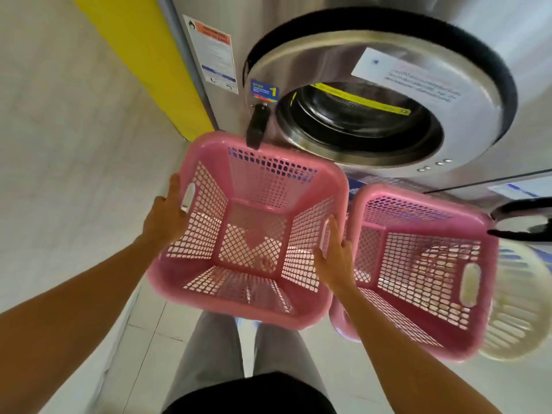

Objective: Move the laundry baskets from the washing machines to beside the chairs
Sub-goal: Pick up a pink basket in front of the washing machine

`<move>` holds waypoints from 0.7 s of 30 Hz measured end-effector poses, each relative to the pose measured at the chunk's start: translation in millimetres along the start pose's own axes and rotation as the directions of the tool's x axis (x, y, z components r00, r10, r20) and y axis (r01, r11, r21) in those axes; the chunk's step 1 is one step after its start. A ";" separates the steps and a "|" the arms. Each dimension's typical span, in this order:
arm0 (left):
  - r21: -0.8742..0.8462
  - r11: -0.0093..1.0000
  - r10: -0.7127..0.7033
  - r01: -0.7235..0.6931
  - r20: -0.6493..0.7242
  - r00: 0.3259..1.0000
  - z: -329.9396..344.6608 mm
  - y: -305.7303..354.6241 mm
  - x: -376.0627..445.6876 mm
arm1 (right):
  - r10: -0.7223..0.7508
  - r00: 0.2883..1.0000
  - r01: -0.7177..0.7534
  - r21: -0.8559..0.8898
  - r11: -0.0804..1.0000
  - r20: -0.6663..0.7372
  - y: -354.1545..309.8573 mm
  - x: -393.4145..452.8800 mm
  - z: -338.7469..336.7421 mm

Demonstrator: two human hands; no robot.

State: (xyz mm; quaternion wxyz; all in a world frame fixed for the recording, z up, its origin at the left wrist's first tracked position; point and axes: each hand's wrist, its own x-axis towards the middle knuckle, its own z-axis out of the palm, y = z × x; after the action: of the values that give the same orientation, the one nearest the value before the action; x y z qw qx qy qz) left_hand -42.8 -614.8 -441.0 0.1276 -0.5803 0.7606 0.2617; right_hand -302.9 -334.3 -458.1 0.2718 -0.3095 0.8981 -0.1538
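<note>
An empty pink laundry basket (pixel 206 282) is lifted off the floor in front of a steel washing machine (pixel 367 94). My left hand (pixel 165 216) grips its left rim by the handle slot. My right hand (pixel 336 258) grips its right rim. A second pink basket (pixel 424 333) stands on the floor just to the right, touching the first. Behind that one sits a white basket (pixel 513 324), partly hidden.
The washer's round door is shut, with a black handle (pixel 257 127) just above the lifted basket. A yellow panel (pixel 143 55) and a white tiled wall are at the left. A second washer's door edge (pixel 519 222) shows at the right. My legs stand on pale floor tiles.
</note>
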 end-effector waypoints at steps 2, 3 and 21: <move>0.042 0.999 -0.008 0.009 -0.030 1.000 -2.6 -5.7 -14.6 | -0.016 1.000 0.015 0.055 0.998 0.005 2.2 3.4 -2.6; 0.061 0.998 -0.030 0.031 -0.020 0.999 -1.8 -11.4 -23.9 | -0.030 0.999 0.028 0.062 0.998 0.031 3.2 5.6 -3.7; -0.327 0.782 -0.594 0.531 -0.130 0.794 23.7 -129.5 -223.8 | -0.490 0.799 0.557 -0.121 0.822 0.350 -156.6 14.8 -7.5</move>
State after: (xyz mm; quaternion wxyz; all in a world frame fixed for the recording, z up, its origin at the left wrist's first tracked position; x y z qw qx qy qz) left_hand 143.4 -443.8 -381.6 0.0315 -0.8194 0.5169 0.2458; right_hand -243.0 -462.2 -388.3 0.3174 -0.5944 0.7351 -0.0746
